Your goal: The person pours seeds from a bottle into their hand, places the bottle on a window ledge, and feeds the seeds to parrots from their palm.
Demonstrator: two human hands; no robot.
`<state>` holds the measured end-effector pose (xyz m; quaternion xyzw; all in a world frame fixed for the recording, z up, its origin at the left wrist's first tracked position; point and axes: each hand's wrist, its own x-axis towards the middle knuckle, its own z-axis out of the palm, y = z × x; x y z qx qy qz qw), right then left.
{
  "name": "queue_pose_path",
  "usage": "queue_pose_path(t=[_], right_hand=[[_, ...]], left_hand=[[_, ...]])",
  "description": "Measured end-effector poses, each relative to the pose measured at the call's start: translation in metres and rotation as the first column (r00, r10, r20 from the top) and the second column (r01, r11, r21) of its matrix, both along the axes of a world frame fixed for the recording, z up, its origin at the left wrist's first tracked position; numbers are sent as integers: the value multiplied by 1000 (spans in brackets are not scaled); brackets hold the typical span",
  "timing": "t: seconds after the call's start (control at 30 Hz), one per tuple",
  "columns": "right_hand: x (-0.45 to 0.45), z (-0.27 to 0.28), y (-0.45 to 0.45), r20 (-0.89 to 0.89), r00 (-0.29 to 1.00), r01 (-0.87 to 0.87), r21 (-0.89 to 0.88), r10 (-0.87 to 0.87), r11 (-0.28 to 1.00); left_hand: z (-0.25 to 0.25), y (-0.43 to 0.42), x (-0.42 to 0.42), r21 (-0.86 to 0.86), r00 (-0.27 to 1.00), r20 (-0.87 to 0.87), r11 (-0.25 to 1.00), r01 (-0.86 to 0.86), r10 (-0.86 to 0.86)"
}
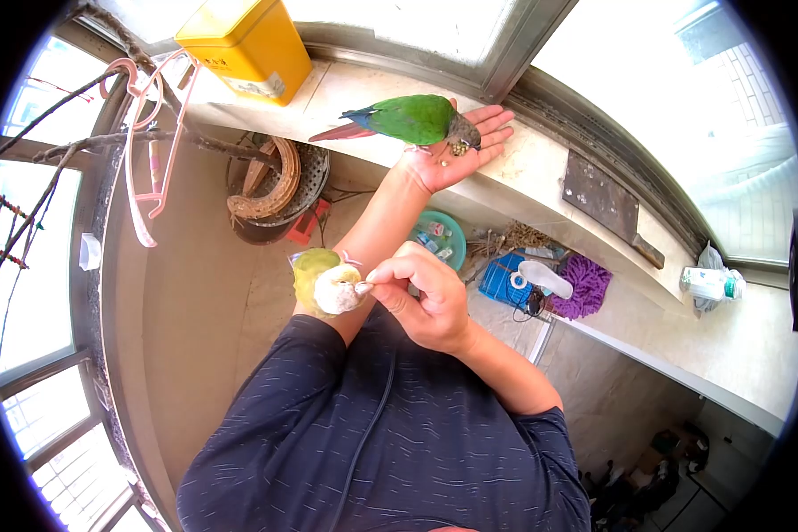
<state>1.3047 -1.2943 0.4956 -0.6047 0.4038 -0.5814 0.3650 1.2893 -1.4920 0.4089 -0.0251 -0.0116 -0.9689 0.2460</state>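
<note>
My left hand (pixel 457 160) is stretched out palm up, fingers spread, over the window ledge. A green parrot (pixel 410 120) with a blue-tipped wing and reddish tail perches at its wrist and palm, its grey head bent down to a few small bird-food pieces (pixel 458 149). On my left forearm sits a second, yellow-green bird (pixel 314 270) with a whitish head. My right hand (pixel 430 297) is pinched, thumb and forefinger at that bird's beak; what lies between the fingertips is too small to make out.
A yellow tin (pixel 250 49) stands on the ledge (pixel 346 84). Pink hangers (pixel 137 155) hang from branches at the left. Below are a teal basin (pixel 457 232), a blue basket (pixel 498 282) and a purple mop head (pixel 587 288). A cleaver (pixel 601 197) and a bottle (pixel 711 283) lie on the right ledge.
</note>
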Motion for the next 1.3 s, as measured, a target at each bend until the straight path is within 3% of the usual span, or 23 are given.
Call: queue_pose_path(t=[0.77, 0.97, 1.07, 1.3], right_hand=[[-47, -23, -25, 283, 954, 30, 237, -99, 971], [-60, -23, -36, 269, 951, 81, 251, -150, 965], [-66, -20, -40, 253, 948, 137, 220, -192, 966], [-56, -21, -29, 293, 948, 50, 249, -125, 967]], left_hand=[[-2, -1, -1, -35, 1000, 0, 999, 0, 0], [-12, -5, -2, -8, 986, -157, 998, 56, -57], [-6, -2, -4, -179, 996, 79, 983, -33, 48], [2, 0, -1, -57, 999, 44, 998, -10, 13]])
